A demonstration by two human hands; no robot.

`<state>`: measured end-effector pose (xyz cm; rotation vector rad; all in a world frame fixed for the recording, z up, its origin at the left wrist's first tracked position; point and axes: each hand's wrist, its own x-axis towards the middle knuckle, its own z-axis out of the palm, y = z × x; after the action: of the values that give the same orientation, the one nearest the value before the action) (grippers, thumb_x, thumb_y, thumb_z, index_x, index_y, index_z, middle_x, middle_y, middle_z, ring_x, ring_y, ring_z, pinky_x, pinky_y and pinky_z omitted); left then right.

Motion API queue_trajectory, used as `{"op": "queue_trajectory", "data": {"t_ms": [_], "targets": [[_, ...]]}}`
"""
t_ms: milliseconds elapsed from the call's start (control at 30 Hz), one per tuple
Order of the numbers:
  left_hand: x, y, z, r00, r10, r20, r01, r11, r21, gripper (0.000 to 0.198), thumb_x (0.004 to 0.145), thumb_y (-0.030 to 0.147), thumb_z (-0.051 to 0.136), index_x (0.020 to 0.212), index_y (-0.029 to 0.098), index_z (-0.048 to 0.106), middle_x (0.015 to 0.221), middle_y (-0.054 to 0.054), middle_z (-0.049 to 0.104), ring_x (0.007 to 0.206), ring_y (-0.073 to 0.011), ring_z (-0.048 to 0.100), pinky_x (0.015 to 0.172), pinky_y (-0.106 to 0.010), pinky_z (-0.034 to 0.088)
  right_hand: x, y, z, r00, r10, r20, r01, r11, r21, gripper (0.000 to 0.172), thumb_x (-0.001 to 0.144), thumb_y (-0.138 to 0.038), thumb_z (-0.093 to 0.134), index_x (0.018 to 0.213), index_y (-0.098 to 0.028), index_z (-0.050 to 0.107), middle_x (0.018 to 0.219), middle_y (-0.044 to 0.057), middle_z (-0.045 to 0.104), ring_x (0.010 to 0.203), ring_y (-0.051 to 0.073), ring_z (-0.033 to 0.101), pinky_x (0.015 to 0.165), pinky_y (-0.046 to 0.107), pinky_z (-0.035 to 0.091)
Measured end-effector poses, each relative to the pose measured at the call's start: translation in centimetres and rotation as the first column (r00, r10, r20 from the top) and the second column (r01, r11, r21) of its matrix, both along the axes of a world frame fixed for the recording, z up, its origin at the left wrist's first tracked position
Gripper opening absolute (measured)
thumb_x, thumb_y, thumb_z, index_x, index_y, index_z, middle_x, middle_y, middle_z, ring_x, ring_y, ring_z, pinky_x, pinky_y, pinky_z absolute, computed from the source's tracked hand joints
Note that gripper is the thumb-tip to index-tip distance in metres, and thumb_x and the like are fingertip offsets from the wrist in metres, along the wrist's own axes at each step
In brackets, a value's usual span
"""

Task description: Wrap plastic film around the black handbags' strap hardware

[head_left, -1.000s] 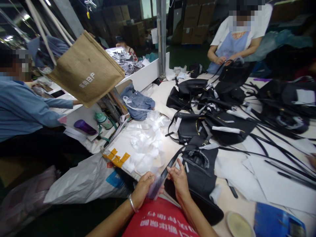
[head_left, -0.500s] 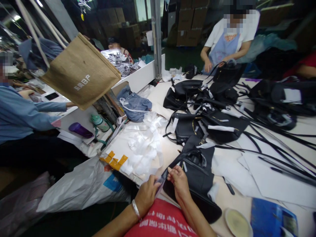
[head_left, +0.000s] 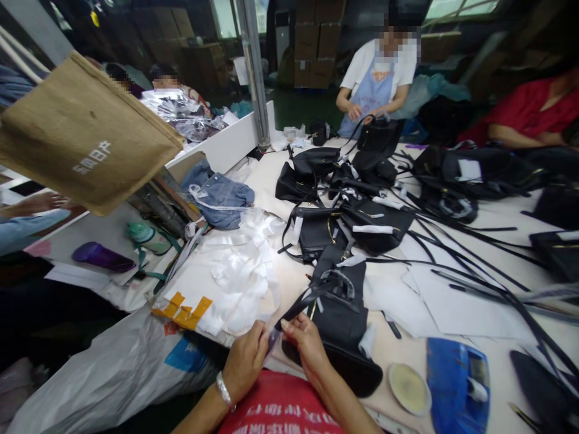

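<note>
A black handbag (head_left: 337, 301) lies on the table edge in front of me, with a clear film wrapped round part of its handle. Its black strap (head_left: 295, 306) runs toward my two hands. Closed in a fist, my left hand (head_left: 246, 358) grips the strap's end, where a thin purplish see-through film (head_left: 272, 340) shows. My right hand (head_left: 307, 345) pinches the strap just beside it, thumb and fingers together. A silvery bracelet (head_left: 223, 390) sits on my left wrist.
White film strips (head_left: 246, 265) lie left of the bag. Several black bags (head_left: 316, 232) and long straps fill the table beyond. A round tin (head_left: 409, 389) and a blue box (head_left: 456, 386) stand at right. A brown tote (head_left: 90, 132) hangs left. Co-workers, one in a blue apron (head_left: 373, 90), are opposite.
My view has turned to the right, so the scene shifts left and a person in red shows more at the right. Both hands keep their hold on the strap.
</note>
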<state>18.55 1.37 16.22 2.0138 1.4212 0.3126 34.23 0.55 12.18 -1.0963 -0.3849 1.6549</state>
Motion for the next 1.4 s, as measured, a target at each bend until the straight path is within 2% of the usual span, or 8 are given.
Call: {"op": "queue_trajectory", "data": {"t_ms": [233, 400, 633, 833, 933, 1067, 1167, 1400], "targets": [[0.0, 0.8, -0.2, 0.998, -0.053, -0.018, 0.051, 0.995, -0.086, 0.019, 0.095, 0.029, 0.024, 0.088, 0.023, 0.041, 0.071, -0.001, 0.054, 0.066, -0.0168, 0.056, 0.062, -0.027, 0.037, 1.8, 0.9, 0.2, 0.979, 0.067, -0.192, -0.068, 0.998, 0.002, 0.041, 0.071, -0.041, 0.072, 0.104, -0.021, 0.059, 0.099, 0.005, 0.065, 0.086, 0.017, 0.06, 0.074, 0.029, 0.046], [0.4, 1.1, 0.4, 1.0, -0.016, 0.011, 0.017, 0.994, -0.111, 0.019, 0.094, 0.03, 0.027, 0.084, 0.023, 0.042, 0.068, 0.002, 0.053, 0.064, -0.0154, 0.055, 0.061, -0.025, 0.036, 3.5, 2.2, 0.3, 0.977, -0.085, -0.198, 0.086, 0.996, -0.007, 0.038, 0.075, -0.042, 0.068, 0.102, -0.018, 0.057, 0.096, 0.007, 0.066, 0.088, 0.018, 0.061, 0.083, 0.032, 0.045], [2.5, 2.4, 0.7, 0.999, 0.029, 0.041, -0.022, 0.986, -0.164, 0.019, 0.093, 0.032, 0.03, 0.085, 0.023, 0.045, 0.068, 0.0, 0.059, 0.064, -0.0162, 0.059, 0.057, -0.024, 0.039, 1.2, 0.6, 0.3, 0.984, -0.019, -0.178, 0.033, 0.997, 0.074, 0.033, 0.078, -0.047, 0.063, 0.096, -0.02, 0.057, 0.096, 0.006, 0.066, 0.088, 0.019, 0.061, 0.08, 0.032, 0.046], [3.7, 2.8, -0.3, 0.989, -0.067, -0.129, 0.056, 0.995, -0.084, 0.019, 0.093, 0.029, 0.027, 0.087, 0.022, 0.044, 0.07, -0.002, 0.06, 0.066, -0.0181, 0.06, 0.057, -0.025, 0.037, 4.4, 1.4, 0.5, 0.96, 0.046, -0.275, -0.05, 0.999, -0.008, 0.037, 0.076, -0.04, 0.069, 0.104, -0.021, 0.056, 0.1, 0.006, 0.066, 0.095, 0.02, 0.061, 0.087, 0.036, 0.045], [3.9, 2.7, -0.6, 0.949, -0.167, -0.267, 0.17, 0.985, -0.011, 0.019, 0.093, 0.025, 0.026, 0.089, 0.022, 0.044, 0.067, -0.003, 0.059, 0.062, -0.019, 0.059, 0.054, -0.027, 0.033, 6.3, 2.5, 0.3, 0.981, -0.023, -0.19, 0.004, 0.995, -0.104, 0.042, 0.078, -0.045, 0.064, 0.11, -0.021, 0.054, 0.101, 0.008, 0.067, 0.093, 0.02, 0.063, 0.081, 0.036, 0.05], [4.3, 2.4, -0.5, 0.896, -0.235, -0.377, 0.263, 0.965, 0.022, 0.022, 0.093, 0.024, 0.024, 0.086, 0.021, 0.045, 0.068, -0.004, 0.059, 0.061, -0.0199, 0.059, 0.052, -0.029, 0.029, 7.0, 2.7, -0.3, 0.983, 0.158, 0.098, -0.137, 0.972, -0.188, 0.04, 0.074, -0.051, 0.065, 0.084, -0.013, 0.061, 0.078, 0.01, 0.07, 0.065, 0.02, 0.066, 0.055, 0.028, 0.051], [4.4, 2.5, -0.1, 0.923, -0.208, -0.322, 0.211, 0.977, -0.026, 0.021, 0.094, 0.025, 0.024, 0.088, 0.022, 0.044, 0.067, -0.002, 0.057, 0.062, -0.0194, 0.058, 0.054, -0.028, 0.03, 7.2, 2.0, -0.6, 0.959, 0.26, 0.112, -0.232, 0.949, -0.213, 0.039, 0.072, -0.051, 0.066, 0.079, -0.012, 0.06, 0.071, 0.01, 0.069, 0.052, 0.016, 0.063, 0.044, 0.022, 0.046], [4.7, 3.3, 0.9, 0.992, -0.099, -0.079, 0.085, 0.982, -0.17, 0.019, 0.094, 0.029, 0.027, 0.085, 0.022, 0.043, 0.07, 0.001, 0.054, 0.066, -0.0153, 0.054, 0.061, -0.024, 0.035, 6.7, 0.7, -0.7, 0.974, 0.216, 0.075, -0.208, 0.973, -0.097, 0.043, 0.071, -0.052, 0.066, 0.073, -0.01, 0.062, 0.063, 0.007, 0.066, 0.046, 0.009, 0.055, 0.046, 0.02, 0.044]]}}
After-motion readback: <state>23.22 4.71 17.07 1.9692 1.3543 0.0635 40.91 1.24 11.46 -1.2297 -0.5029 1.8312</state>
